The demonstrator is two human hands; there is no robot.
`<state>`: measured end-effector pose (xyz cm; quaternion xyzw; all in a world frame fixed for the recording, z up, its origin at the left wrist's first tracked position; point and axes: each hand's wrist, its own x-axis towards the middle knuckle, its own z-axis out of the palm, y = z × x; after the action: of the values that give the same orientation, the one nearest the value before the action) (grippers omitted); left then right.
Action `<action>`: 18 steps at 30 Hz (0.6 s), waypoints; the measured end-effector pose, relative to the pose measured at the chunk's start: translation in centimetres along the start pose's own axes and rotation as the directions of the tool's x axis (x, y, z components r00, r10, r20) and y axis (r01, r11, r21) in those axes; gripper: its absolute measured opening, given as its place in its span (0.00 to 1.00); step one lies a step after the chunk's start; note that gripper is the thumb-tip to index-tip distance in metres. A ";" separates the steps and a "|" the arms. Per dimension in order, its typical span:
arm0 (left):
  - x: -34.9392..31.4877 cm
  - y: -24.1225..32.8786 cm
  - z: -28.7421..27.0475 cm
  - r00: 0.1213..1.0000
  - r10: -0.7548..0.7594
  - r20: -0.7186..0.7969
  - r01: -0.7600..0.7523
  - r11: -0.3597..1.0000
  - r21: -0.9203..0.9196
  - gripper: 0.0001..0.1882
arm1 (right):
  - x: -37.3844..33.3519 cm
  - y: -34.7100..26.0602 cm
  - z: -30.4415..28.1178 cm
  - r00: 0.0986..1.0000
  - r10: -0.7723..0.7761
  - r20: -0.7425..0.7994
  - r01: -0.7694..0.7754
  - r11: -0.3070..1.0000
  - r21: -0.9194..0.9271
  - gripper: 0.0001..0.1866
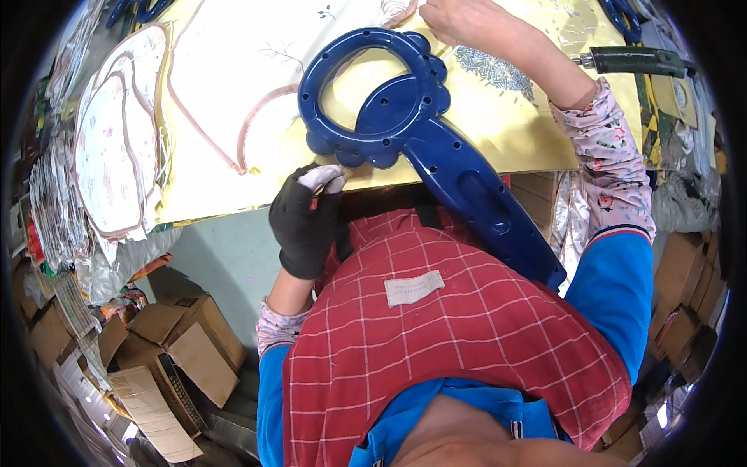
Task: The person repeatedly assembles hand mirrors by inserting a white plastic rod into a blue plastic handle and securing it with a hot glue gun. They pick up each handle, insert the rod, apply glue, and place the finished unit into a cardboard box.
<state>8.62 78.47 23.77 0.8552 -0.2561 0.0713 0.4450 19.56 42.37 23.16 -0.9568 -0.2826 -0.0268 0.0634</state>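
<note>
A glossy dark-blue plastic piece lies over the table's near edge. It has a scalloped ring head, an oval plate inside the ring, a long handle and several small holes; the handle end reaches down against my apron. My left hand, in a black glove with pale fingertips, is closed beside the lowest lobes of the ring. Whatever its fingertips pinch is too small to name. Bare, my right hand is at the far side of the table, next to a loose pile of small metal screws. Its fingers are drawn together, their contents hidden.
A dark-green power screwdriver points in from the right. Yellow sheeting covers the table, with white brown-edged cut-outs at left. More blue parts show at the far corners. Cardboard boxes stand below left.
</note>
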 end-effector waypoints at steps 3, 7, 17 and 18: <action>0.4 -0.5 0.8 0.989 0.141 0.033 -0.144 0.986 0.085 0.12 | -0.5 -0.3 -1.2 0.992 -0.119 -0.045 0.112 0.984 -0.141 0.10; 0.5 -1.3 1.2 0.959 0.269 0.093 -0.282 0.939 0.199 0.10 | -2.8 -2.4 -2.4 0.980 0.127 -0.154 -0.080 0.957 0.278 0.07; 1.4 -1.0 0.5 0.896 0.406 0.182 -0.443 0.849 0.289 0.14 | -6.0 -6.3 -2.2 0.940 0.240 -0.244 -0.075 0.840 0.538 0.08; 1.4 -0.9 0.5 0.883 0.429 0.193 -0.470 0.826 0.312 0.14 | -5.9 -6.4 -1.9 0.932 0.238 -0.275 -0.072 0.861 0.504 0.08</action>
<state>10.27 77.99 23.30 0.8386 -0.4584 0.1694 0.2408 11.12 44.22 25.24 -0.9117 -0.1866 -0.1083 0.3496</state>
